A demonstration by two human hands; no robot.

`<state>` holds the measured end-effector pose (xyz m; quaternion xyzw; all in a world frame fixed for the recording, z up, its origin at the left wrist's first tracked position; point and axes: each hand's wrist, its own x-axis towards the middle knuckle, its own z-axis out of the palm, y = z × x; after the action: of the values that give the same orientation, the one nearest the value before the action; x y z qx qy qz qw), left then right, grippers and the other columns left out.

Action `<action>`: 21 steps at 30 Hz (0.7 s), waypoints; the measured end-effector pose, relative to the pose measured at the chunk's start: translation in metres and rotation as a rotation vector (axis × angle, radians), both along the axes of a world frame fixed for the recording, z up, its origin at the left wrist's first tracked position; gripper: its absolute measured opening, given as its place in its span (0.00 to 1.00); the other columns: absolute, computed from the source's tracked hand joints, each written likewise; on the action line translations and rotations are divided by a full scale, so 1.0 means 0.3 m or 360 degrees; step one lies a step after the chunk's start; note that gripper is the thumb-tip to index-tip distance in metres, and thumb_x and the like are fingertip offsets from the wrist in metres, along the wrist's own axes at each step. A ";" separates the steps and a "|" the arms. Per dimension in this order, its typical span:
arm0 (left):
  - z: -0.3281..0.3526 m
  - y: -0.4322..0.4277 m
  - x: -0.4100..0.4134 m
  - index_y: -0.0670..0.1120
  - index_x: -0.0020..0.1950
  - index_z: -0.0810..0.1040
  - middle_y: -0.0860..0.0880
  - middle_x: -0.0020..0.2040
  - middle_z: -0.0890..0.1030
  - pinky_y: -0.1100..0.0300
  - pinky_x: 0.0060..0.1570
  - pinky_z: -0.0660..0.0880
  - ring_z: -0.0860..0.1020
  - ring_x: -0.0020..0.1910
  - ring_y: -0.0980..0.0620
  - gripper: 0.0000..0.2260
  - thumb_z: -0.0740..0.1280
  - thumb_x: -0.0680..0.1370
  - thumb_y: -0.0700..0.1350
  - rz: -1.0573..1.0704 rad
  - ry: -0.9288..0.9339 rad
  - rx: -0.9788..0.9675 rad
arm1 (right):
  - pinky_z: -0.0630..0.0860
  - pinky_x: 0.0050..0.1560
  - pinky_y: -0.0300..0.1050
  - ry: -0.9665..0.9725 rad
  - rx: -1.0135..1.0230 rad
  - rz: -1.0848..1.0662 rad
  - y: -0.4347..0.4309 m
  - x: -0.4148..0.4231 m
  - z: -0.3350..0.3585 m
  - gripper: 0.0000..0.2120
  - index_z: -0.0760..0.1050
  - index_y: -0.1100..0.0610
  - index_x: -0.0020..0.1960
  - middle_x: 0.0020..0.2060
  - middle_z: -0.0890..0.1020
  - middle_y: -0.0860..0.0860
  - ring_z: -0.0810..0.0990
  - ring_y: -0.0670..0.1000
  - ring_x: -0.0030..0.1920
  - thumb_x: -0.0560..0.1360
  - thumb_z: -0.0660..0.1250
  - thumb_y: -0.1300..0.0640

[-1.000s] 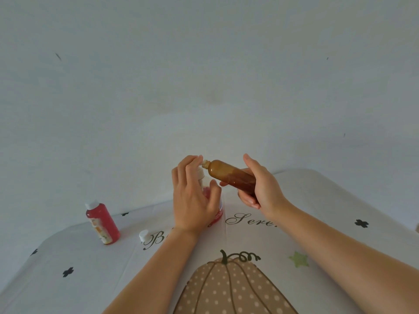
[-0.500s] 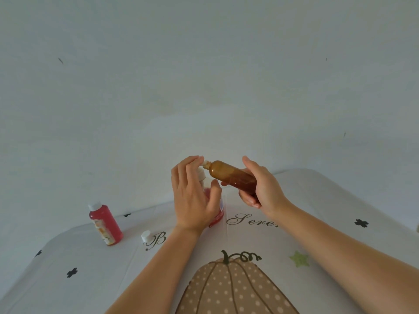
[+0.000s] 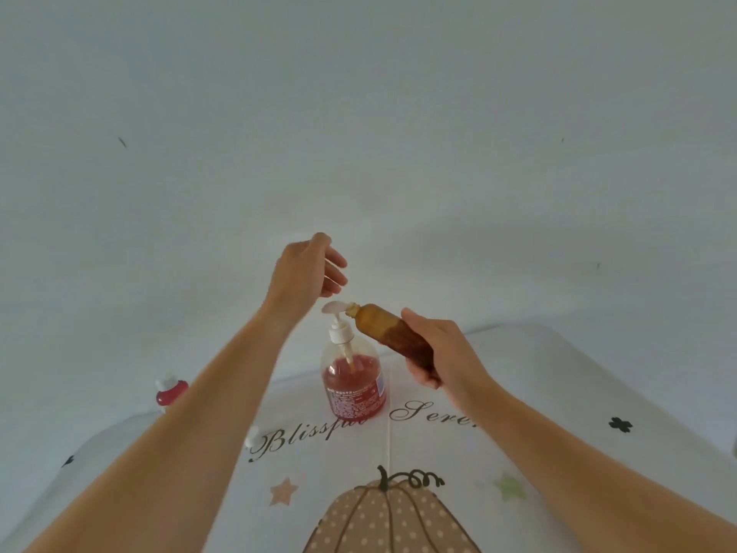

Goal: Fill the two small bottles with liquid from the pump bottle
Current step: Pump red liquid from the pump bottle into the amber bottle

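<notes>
A clear pump bottle (image 3: 353,383) with red liquid in its lower part and a white pump head stands mid-table. My right hand (image 3: 440,349) grips a small amber bottle (image 3: 385,328), tilted, its open mouth against the pump spout. My left hand (image 3: 309,271) hovers above the pump head with loose fingers, touching nothing. A small red bottle (image 3: 171,393) with a white cap stands at the far left, partly hidden behind my left forearm. A small white cap (image 3: 252,437) lies by that forearm.
The table (image 3: 598,393) wears a white cloth printed with a dotted pumpkin, stars, black clovers and script lettering. Its far edge runs close behind the pump bottle, against a plain pale wall.
My left hand has lifted off the pump head and risen well above it, uncovering the pump bottle. The amber bottle stays at the spout in my right hand.
</notes>
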<state>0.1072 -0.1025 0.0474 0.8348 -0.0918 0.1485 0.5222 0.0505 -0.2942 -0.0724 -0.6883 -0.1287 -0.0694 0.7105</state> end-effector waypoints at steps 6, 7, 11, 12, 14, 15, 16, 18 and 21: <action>0.073 -0.071 0.117 0.40 0.62 0.86 0.44 0.55 0.87 0.51 0.59 0.75 0.81 0.49 0.46 0.32 0.49 0.86 0.59 -0.0347 0.1112 0.0883 | 0.56 0.24 0.40 0.0003 0.0052 -0.0028 -0.004 -0.025 0.023 0.25 0.73 0.61 0.39 0.24 0.68 0.53 0.62 0.49 0.22 0.84 0.65 0.42; 0.051 -0.078 0.124 0.40 0.62 0.85 0.44 0.55 0.87 0.50 0.62 0.76 0.82 0.51 0.45 0.32 0.49 0.86 0.60 -0.0365 0.1192 0.0899 | 0.56 0.24 0.40 0.0009 0.0054 -0.0030 -0.005 -0.028 0.027 0.24 0.73 0.61 0.40 0.23 0.68 0.53 0.62 0.49 0.22 0.84 0.65 0.42; 0.004 -0.088 0.115 0.41 0.57 0.89 0.44 0.52 0.89 0.45 0.70 0.76 0.84 0.61 0.41 0.35 0.48 0.84 0.61 -0.0321 0.1257 0.0813 | 0.56 0.24 0.41 0.0012 0.0027 -0.0059 0.005 -0.038 0.032 0.27 0.74 0.64 0.40 0.22 0.67 0.54 0.61 0.50 0.21 0.86 0.61 0.42; 0.000 -0.091 0.114 0.42 0.56 0.90 0.44 0.51 0.89 0.45 0.70 0.76 0.84 0.62 0.40 0.35 0.47 0.84 0.61 -0.0288 0.1224 0.0818 | 0.56 0.25 0.41 0.0014 0.0023 -0.0077 0.005 -0.038 0.031 0.30 0.73 0.66 0.39 0.22 0.67 0.54 0.61 0.50 0.21 0.86 0.60 0.42; -0.015 -0.097 0.109 0.41 0.55 0.90 0.44 0.50 0.90 0.46 0.67 0.77 0.84 0.62 0.40 0.36 0.46 0.84 0.60 -0.0238 0.1183 0.0825 | 0.56 0.25 0.41 0.0017 0.0026 -0.0111 0.006 -0.036 0.029 0.32 0.75 0.69 0.40 0.22 0.67 0.55 0.61 0.51 0.21 0.87 0.58 0.42; -0.024 -0.100 0.103 0.40 0.56 0.89 0.43 0.51 0.90 0.46 0.67 0.77 0.84 0.61 0.39 0.36 0.46 0.84 0.60 -0.0232 0.1186 0.0805 | 0.57 0.24 0.41 0.0012 0.0033 -0.0127 0.006 -0.035 0.028 0.31 0.76 0.68 0.41 0.22 0.67 0.55 0.61 0.51 0.21 0.88 0.57 0.43; -0.034 -0.101 0.098 0.40 0.57 0.88 0.41 0.52 0.89 0.45 0.67 0.76 0.84 0.58 0.39 0.35 0.46 0.83 0.60 -0.0223 0.1193 0.0779 | 0.57 0.24 0.40 0.0013 0.0043 -0.0146 0.007 -0.035 0.026 0.31 0.78 0.68 0.41 0.22 0.66 0.55 0.61 0.51 0.21 0.88 0.56 0.43; -0.057 -0.097 0.090 0.39 0.55 0.87 0.40 0.51 0.89 0.44 0.69 0.76 0.84 0.50 0.40 0.34 0.47 0.83 0.59 -0.0190 0.1176 0.0747 | 0.58 0.23 0.39 0.0016 0.0053 -0.0176 0.007 -0.038 0.021 0.31 0.80 0.67 0.43 0.22 0.67 0.55 0.61 0.50 0.20 0.88 0.55 0.44; -0.062 -0.102 0.098 0.39 0.55 0.87 0.40 0.50 0.89 0.43 0.68 0.76 0.83 0.49 0.40 0.34 0.47 0.83 0.59 -0.0155 0.1162 0.0766 | 0.59 0.23 0.39 0.0000 0.0070 -0.0169 0.007 -0.038 0.018 0.30 0.79 0.60 0.38 0.21 0.66 0.54 0.61 0.50 0.20 0.89 0.54 0.44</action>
<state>0.1365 -0.1330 0.0289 0.9251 0.0275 -0.2066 0.3173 0.0390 -0.2923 -0.0670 -0.6784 -0.0905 -0.1099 0.7208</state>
